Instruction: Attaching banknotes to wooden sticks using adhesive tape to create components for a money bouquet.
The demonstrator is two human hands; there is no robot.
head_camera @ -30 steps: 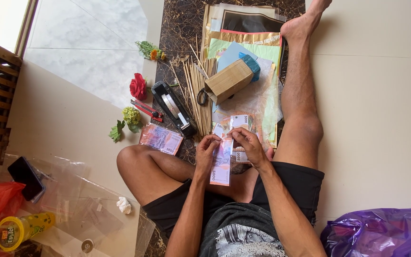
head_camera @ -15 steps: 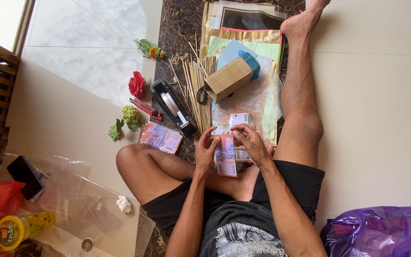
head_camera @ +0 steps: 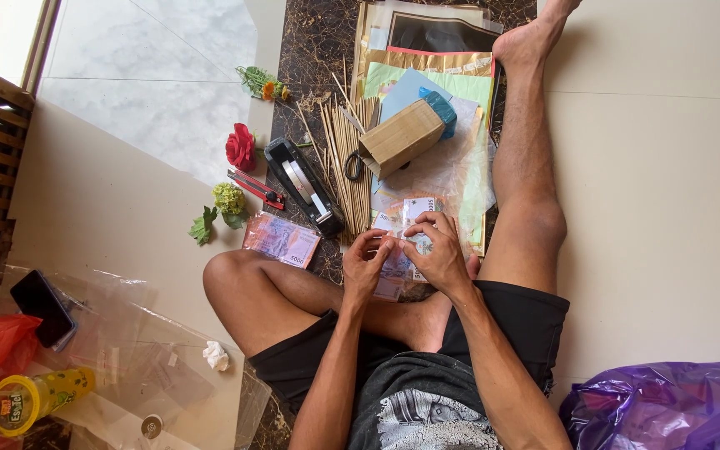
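Two hands, my left (head_camera: 367, 265) and right (head_camera: 437, 254), pinch one banknote (head_camera: 406, 237) mid-fold; next I need a firm, even crease.

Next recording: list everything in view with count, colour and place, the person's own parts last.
banknote: one, pinkish, held in both hands
banknote stack: one, pink, floor by left knee
stapler: one, black, left of sticks
bamboo sticks: bundle, tan, centre floor
cardboard box: one, brown, on paper sheets
paper sheets: several, gold, green, blue, top centre
rose: one, red, left of stapler
phone: one, black, far left
plastic bag: one, purple, bottom right
left hand: on banknote
right hand: on banknote
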